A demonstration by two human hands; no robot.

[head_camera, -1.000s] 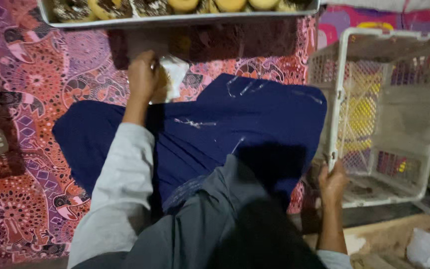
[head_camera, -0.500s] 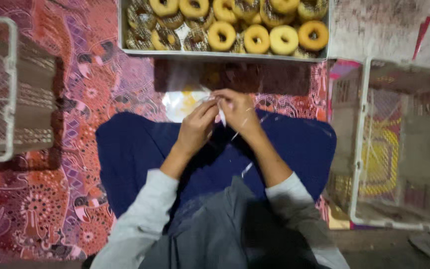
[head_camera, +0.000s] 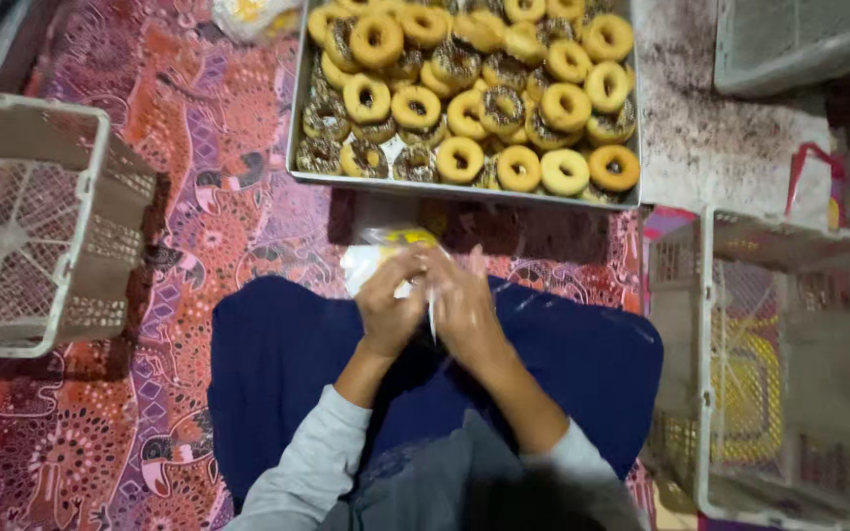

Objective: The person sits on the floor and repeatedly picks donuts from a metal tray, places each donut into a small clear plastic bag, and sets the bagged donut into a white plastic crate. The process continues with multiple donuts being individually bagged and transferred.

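Over the dark blue cloth (head_camera: 277,374) that covers the person's lap, in the one head view, the left hand (head_camera: 389,310) and the right hand (head_camera: 464,310) meet side by side, almost touching, with their backs to the camera. The fingers (head_camera: 400,273) of the left hand are curled inward and pressed together around the edge of a thin clear plastic bag (head_camera: 371,261), pinching it against the thumb. The right hand's fingers (head_camera: 459,267) are bent too and close on the same bag from the other side, though its fingertips are hidden behind the knuckles, so I cannot tell just where they grip. The bag pokes out just above and to the left of both hands, crumpled, with a spot of yellow near its top; most of it lies beyond the fingertips, between the hands and the tray. That metal tray (head_camera: 299,147) sits on the patterned red and pink mat (head_camera: 199,226) just past the hands, filled with ring doughnuts (head_camera: 464,88), some plain golden and some with dark sprinkles. A pale plastic basket (head_camera: 81,246) stands well apart to the left, and another basket (head_camera: 710,374) stands to the right, beside the person's knee.
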